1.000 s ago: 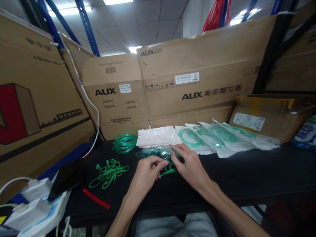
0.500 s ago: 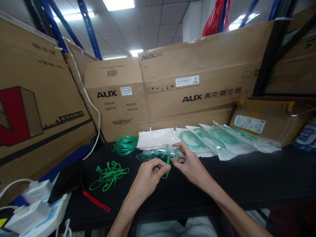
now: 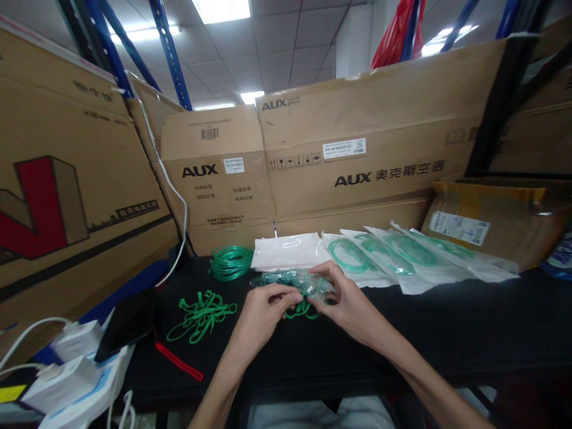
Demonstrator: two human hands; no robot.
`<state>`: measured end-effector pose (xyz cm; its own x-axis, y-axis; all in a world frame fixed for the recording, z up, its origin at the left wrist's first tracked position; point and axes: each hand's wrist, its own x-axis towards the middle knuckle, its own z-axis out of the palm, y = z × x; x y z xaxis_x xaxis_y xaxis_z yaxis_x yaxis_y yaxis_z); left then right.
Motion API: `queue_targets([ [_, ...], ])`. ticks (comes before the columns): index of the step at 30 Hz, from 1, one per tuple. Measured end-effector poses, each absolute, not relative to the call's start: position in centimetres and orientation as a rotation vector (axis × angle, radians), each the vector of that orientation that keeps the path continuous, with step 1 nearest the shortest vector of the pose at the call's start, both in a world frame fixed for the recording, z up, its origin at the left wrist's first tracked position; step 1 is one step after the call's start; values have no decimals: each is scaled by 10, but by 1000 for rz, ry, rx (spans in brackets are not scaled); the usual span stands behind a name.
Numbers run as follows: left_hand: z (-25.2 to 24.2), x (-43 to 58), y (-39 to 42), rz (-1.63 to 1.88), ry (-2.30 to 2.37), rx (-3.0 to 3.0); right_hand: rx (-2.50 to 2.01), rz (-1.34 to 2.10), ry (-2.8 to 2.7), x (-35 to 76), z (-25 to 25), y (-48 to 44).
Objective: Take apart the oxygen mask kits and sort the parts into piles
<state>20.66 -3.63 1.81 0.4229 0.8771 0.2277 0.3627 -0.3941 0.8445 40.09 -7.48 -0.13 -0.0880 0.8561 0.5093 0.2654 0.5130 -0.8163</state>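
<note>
Mask (image 3: 290,279) of clear plastic held low over the black table (image 3: 447,322), long axis left to right, just before a white pouch (image 3: 288,250). Right hand (image 3: 351,304), palm inward, grips its right end. Left hand (image 3: 261,316), fingers curled, pinches the green band (image 3: 304,311) hanging beneath.
</note>
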Motion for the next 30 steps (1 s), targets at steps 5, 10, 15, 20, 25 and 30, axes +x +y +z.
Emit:
queue_targets([
  [5,16,212,-42,919,1062,2060,-941,672,-1647,399,-2,-75],
  [10,18,212,-48,873,1047,2032,-1048,571,-1613,397,-4,-73],
  [15,27,209,-56,863,1034,2023,-1232,361,-1476,391,-1,-72],
  [20,36,203,-64,893,1068,2083,-1261,231,-1429,375,6,-78],
  [25,42,204,-72,811,1067,2102,-1272,192,-1445,371,9,-80],
  [30,55,187,-72,823,1087,2083,-1312,200,-1433,376,10,-81],
])
